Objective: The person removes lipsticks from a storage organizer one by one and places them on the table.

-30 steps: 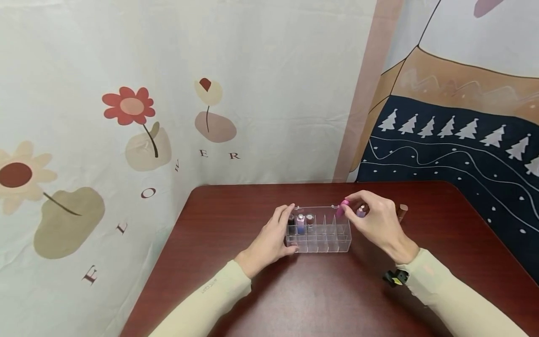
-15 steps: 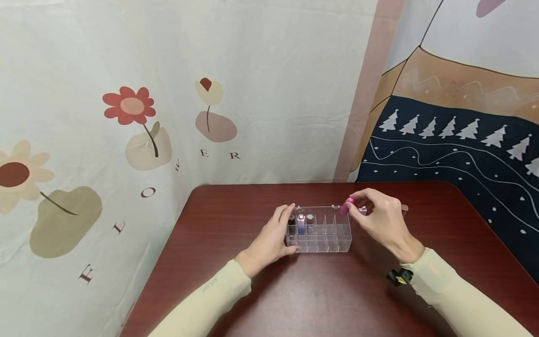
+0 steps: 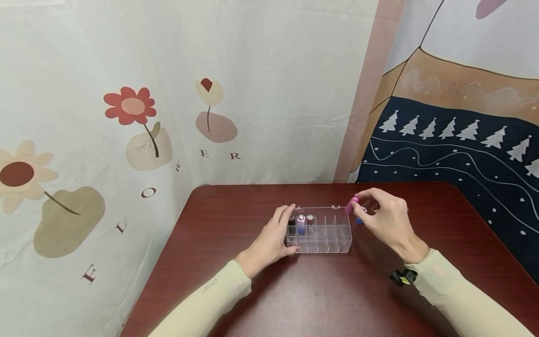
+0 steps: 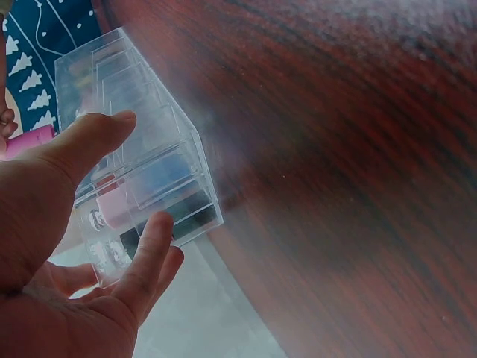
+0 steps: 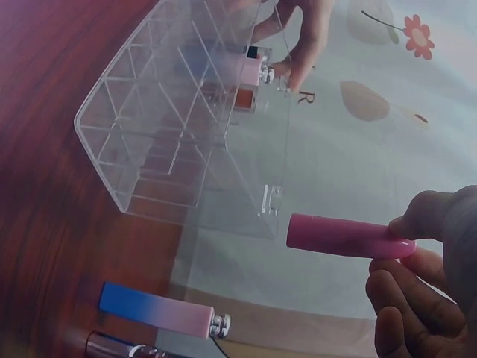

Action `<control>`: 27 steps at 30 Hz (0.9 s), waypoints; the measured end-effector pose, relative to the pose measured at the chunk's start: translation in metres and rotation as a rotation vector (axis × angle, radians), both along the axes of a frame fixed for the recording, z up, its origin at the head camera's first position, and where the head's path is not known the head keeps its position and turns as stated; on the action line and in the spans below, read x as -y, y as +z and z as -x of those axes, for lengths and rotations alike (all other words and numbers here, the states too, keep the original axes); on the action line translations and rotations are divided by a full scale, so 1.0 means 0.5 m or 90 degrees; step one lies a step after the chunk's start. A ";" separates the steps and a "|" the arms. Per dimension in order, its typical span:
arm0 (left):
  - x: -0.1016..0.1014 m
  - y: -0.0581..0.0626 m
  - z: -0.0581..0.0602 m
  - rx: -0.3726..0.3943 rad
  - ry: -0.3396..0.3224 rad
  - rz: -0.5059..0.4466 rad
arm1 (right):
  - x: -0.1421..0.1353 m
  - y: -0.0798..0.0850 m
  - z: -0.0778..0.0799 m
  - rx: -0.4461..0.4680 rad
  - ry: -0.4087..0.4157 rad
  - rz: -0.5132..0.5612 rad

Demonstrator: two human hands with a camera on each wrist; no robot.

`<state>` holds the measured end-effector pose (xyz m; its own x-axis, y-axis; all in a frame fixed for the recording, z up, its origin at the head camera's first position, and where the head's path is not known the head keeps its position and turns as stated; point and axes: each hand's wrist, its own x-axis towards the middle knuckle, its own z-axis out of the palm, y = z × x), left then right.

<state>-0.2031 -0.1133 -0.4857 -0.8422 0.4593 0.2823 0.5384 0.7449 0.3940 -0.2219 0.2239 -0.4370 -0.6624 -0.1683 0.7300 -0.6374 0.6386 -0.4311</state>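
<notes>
A clear plastic lipstick organizer (image 3: 318, 246), divided into compartments, stands on the table. My left hand (image 3: 269, 238) holds its left end, the thumb (image 4: 104, 138) on the front and fingers around the end and back. In its back row sit a black tube (image 3: 291, 221), a pink-and-blue lipstick (image 3: 301, 224) and a dark tube with a shiny top (image 3: 310, 219). Just beyond the organizer's right end, my right hand (image 3: 389, 222) pinches a pink lipstick tube (image 5: 339, 235) between thumb and fingers. The tube hangs above the table, its wide end toward the organizer.
Another pink-and-blue lipstick (image 5: 156, 309) stands on the table by the right hand, partly hidden by it in the head view. Beside it is a brownish shiny tube (image 5: 112, 347). Printed cloths (image 3: 273, 93) hang behind the brown table (image 3: 236, 206).
My right hand has drawn the pink lipstick tube rightward, away from the organizer's right back corner. The brownish tube has become hidden behind that hand. My left hand stays in place.
</notes>
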 end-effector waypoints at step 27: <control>-0.002 0.002 -0.003 -0.001 0.000 -0.006 | -0.045 -0.016 -0.002 0.033 -0.042 0.002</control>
